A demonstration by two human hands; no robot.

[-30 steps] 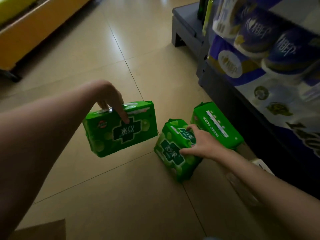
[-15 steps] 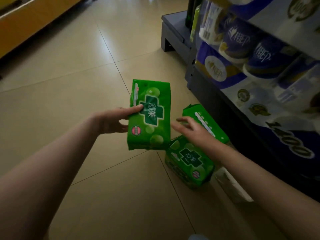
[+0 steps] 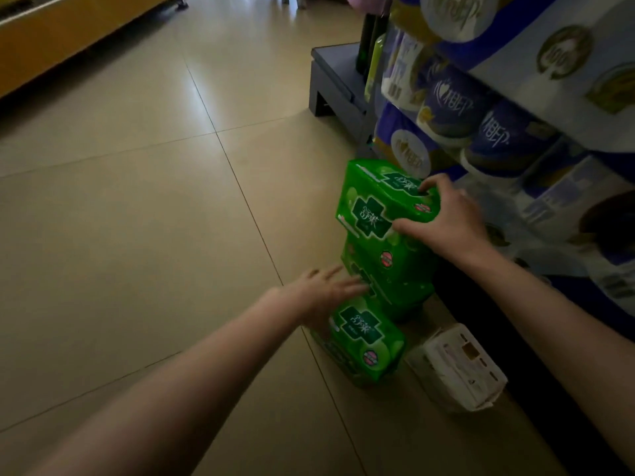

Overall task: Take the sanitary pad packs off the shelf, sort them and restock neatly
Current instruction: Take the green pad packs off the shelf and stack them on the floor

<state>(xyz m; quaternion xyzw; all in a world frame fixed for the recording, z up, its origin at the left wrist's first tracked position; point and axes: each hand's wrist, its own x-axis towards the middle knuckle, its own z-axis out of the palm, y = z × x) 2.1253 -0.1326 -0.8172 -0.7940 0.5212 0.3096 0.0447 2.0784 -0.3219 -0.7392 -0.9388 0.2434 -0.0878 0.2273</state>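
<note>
Three green sanitary pad packs are on the tiled floor beside the dark shelf base. My right hand (image 3: 446,218) grips the top pack (image 3: 374,197), fingers curled over its far edge and thumb on its near side. That pack sits on a second green pack (image 3: 395,273). A third green pack (image 3: 364,341) lies on the floor closest to me. My left hand (image 3: 326,290) reaches in with straight fingers, its fingertips touching the second pack just above the third one.
Blue and white tissue roll packs (image 3: 481,121) fill the shelf on the right. A white plastic crate-like piece (image 3: 460,365) lies on the floor by the shelf base. A dark low platform (image 3: 336,87) stands beyond. Beige tiled floor (image 3: 137,235) spreads to the left.
The pack my left hand held has passed to my right hand and now sits on top of the pile by the shelf. My left hand has let go and dropped to the lower packs.
</note>
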